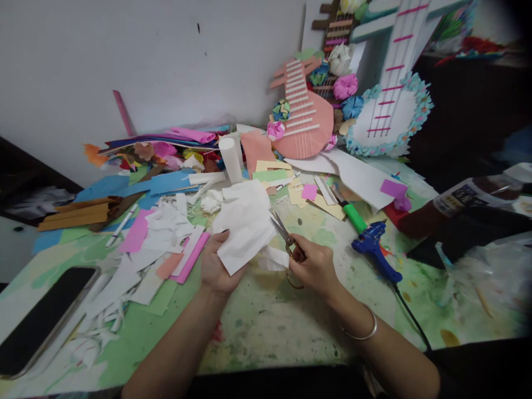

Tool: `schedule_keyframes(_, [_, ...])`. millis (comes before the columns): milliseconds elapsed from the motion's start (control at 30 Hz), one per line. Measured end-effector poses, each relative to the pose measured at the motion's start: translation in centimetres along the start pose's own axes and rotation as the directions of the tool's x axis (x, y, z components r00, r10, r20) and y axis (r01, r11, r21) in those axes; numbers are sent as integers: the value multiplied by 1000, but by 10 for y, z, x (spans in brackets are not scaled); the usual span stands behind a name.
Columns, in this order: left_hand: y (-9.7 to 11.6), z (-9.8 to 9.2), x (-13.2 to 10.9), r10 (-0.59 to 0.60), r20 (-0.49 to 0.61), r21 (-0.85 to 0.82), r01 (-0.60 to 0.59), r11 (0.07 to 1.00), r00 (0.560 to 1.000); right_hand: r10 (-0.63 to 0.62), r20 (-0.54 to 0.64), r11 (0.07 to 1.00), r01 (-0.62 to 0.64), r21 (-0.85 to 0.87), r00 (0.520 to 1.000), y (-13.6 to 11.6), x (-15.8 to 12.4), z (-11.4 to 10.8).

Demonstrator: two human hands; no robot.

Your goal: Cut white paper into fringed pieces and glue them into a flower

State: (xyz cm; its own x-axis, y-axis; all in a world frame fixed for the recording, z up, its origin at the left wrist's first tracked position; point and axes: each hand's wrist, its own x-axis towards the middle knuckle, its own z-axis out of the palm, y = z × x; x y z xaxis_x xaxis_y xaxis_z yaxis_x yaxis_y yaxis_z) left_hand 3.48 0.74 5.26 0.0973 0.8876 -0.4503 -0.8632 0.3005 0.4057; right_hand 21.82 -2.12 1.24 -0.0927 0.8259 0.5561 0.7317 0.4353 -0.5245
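Observation:
My left hand (220, 263) grips a creased sheet of white paper (245, 219), thumb on top and fingers beneath. Fingers of my right hand (313, 263) are wrapped round the handles of a pair of scissors (285, 233). The blades are parted slightly and point up and left, by the sheet's right edge. A small white paper strip (274, 259) hangs between the sheet and my right hand; I cannot tell whether it is still joined to the sheet. Just beyond my left hand sits a crumpled white paper ball (211, 201).
Paper scraps (166, 227) and a phone (45, 316) lie at left. A blue glue gun (376, 249) with a cord and a green-handled cutter (353, 216) are at right, near a bottle (469, 199). Paper instruments (307, 122) lean on the wall behind a white roll (230, 159).

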Motion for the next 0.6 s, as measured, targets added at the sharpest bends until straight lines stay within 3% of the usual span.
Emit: schedule_keyframes(600, [1, -2, 0, -6, 3, 29, 6, 1000, 1000, 12, -3, 1000, -12, -10, 1000, 2, 0, 2])
